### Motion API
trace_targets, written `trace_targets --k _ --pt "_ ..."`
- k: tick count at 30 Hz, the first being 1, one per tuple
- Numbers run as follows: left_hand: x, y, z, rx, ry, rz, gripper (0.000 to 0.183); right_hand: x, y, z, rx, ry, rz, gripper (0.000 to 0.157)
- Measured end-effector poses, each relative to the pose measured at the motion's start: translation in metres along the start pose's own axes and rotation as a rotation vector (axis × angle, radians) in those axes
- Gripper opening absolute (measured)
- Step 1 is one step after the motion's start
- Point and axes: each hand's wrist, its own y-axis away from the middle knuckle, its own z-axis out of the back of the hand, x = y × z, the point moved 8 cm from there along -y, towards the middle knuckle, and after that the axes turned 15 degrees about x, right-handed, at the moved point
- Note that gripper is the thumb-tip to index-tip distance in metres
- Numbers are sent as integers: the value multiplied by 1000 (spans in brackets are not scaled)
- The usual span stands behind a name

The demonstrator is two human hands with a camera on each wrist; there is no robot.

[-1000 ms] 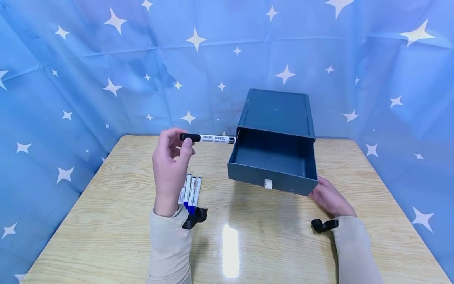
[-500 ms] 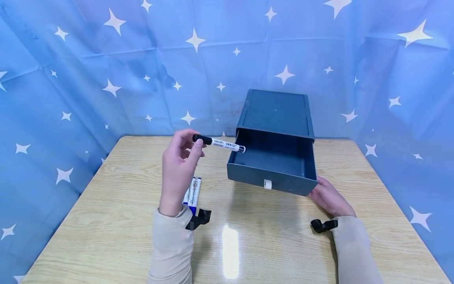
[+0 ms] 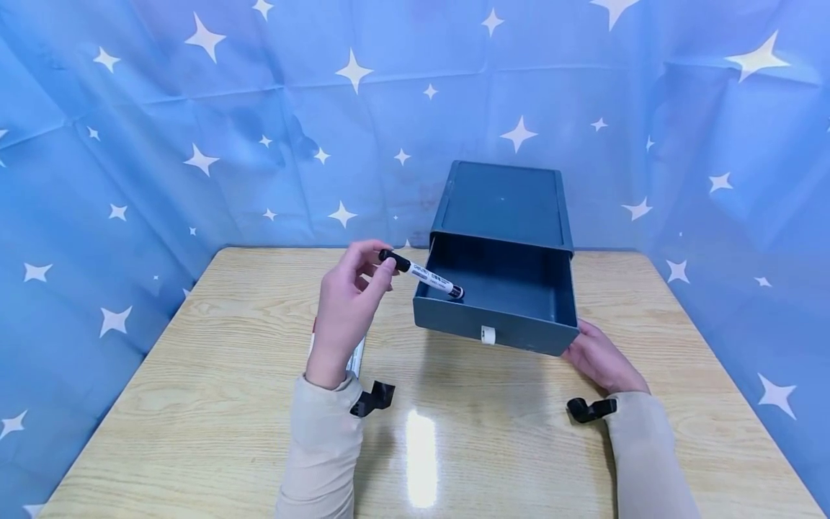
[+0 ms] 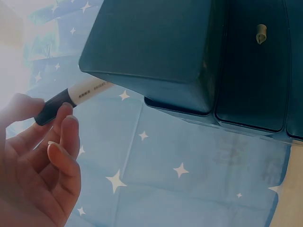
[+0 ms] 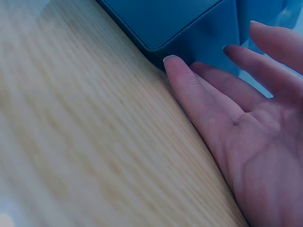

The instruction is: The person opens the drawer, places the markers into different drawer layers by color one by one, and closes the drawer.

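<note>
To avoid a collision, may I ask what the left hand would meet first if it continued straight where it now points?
Most likely the inside of the open drawer, and the marker pinched in the left hand would touch it first; depth there is hard to judge.

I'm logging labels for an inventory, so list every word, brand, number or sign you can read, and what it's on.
"deli", probably: on the held marker; characters after it too small to read.
Other markers: mostly hidden, any print too small to read.
White drawer tab: any mark too small to read.
Blue curtain: faint dark marks, unreadable.
</note>
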Motion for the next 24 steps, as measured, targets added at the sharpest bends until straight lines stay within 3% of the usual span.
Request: trace_targets --k 6,13,24 --pt "29 -5 -6 40 -20 27 22 1 -1 0 -5 6 9 35" --pt "39 -7 -14 85 -61 48 25 3 -3 -4 49 -39 75 36" --pt "50 -11 -30 171 -51 86 25 2 -2 -2 31 -11 62 34"
